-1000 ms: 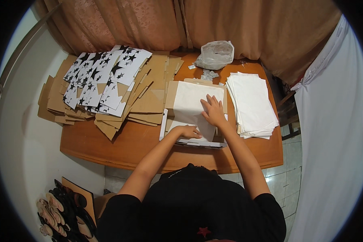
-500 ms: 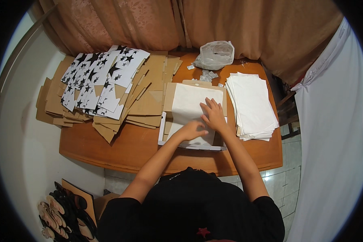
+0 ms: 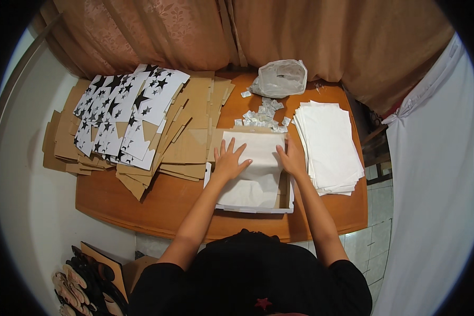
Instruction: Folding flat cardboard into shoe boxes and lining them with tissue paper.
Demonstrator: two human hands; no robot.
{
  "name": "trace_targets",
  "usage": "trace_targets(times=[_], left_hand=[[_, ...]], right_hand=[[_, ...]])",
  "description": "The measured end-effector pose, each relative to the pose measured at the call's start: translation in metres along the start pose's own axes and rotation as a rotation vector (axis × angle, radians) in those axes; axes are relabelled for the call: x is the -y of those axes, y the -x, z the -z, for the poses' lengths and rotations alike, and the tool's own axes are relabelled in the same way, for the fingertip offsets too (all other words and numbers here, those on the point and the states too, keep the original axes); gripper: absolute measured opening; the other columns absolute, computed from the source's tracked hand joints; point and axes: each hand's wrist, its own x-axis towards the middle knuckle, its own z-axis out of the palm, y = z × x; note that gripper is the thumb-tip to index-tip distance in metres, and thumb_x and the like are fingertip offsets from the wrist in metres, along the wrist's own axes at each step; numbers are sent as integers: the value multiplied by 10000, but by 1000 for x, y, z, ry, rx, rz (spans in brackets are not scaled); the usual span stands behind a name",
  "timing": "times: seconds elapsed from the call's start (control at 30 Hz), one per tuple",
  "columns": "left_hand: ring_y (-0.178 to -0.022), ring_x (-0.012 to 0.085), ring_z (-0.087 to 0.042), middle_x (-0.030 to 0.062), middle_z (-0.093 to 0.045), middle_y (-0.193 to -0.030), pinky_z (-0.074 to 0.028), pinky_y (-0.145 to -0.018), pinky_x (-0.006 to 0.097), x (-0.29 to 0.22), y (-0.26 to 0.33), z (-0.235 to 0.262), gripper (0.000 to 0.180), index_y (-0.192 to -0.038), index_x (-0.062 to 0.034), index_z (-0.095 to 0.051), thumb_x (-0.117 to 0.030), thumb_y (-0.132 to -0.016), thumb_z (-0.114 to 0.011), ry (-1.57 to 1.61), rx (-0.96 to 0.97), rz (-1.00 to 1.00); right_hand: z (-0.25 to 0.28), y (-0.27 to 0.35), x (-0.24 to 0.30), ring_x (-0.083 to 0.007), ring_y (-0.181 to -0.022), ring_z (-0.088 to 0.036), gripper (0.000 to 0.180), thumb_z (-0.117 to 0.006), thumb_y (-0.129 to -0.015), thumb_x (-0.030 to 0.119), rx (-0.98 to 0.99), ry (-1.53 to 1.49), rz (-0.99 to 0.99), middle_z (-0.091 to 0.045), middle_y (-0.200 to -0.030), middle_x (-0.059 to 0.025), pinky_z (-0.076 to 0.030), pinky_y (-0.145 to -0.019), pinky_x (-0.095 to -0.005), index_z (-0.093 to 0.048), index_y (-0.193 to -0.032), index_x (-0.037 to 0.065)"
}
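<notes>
A shallow cardboard box (image 3: pixel 254 209), white outside and brown inside, stands in front of me with its lid raised at the far side. A sheet of white paper (image 3: pixel 255 181) lies in it and runs up over the lid's inner face. My left hand (image 3: pixel 228 163) rests on the paper's left part, fingers spread. At the lid's right edge is my right hand (image 3: pixel 294 159), its thumb on the inner side and its fingers curled round the edge, partly hidden. Just beyond the lid are several small white packets (image 3: pixel 263 113).
To the right lies a stack of white paper sheets (image 3: pixel 329 147). Flat brown cardboard pieces (image 3: pixel 187 142) and star-printed white ones (image 3: pixel 126 113) are piled at left. A clear plastic bag (image 3: pixel 282 79) stands at the back of the wooden table (image 3: pixel 195 208), before brown curtains (image 3: pixel 300 31).
My left hand has moved up and left and spread on the paper. My right hand has shifted to the lid's right edge. The lid has tilted up, and more packets show behind it.
</notes>
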Motion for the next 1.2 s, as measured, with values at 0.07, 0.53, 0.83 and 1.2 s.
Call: trace_targets(times=[0.07, 0.53, 0.83, 1.2], left_hand=[[-1322, 437, -158, 180, -255, -1438, -89, -1029, 617, 2, 0, 0, 636, -1316, -231, -448, -566, -781, -528, 4, 36, 49], [-1314, 443, -144, 209, -229, -1430, -120, -1030, 594, -11, 14, 14, 649, -1314, -183, -444, -522, -775, -572, 39, 45, 140], [-1243, 413, -249, 244, -279, -1369, -224, -998, 521, -3, 11, 17, 659, -1265, -80, -463, -419, -735, -657, 139, -203, 215], [-876, 265, -582, 152, -599, -960, -476, -767, 357, 23, -9, 24, 643, -1214, -14, -471, -186, -654, -737, 444, -292, 385]], right_hand=[[-2, -8, 5, -381, -1133, -475, 574, -549, -855, 287, 25, 17, -26, -490, -1184, -286, -361, -964, -395, -387, -1246, -101], [-30, -136, -43, -322, -915, -590, 319, -679, -665, 67, 297, 497, 229, -609, -996, -125, -483, -788, -387, -651, -983, 87], [-28, -149, -47, -338, -812, -608, 200, -645, -678, 19, 208, 500, 249, -619, -875, -168, -487, -740, -399, -665, -876, 14], [13, -36, 48, -164, -656, -577, 220, -632, -762, 85, 161, -90, 197, -618, -760, -86, -465, -627, -286, -609, -971, 19]])
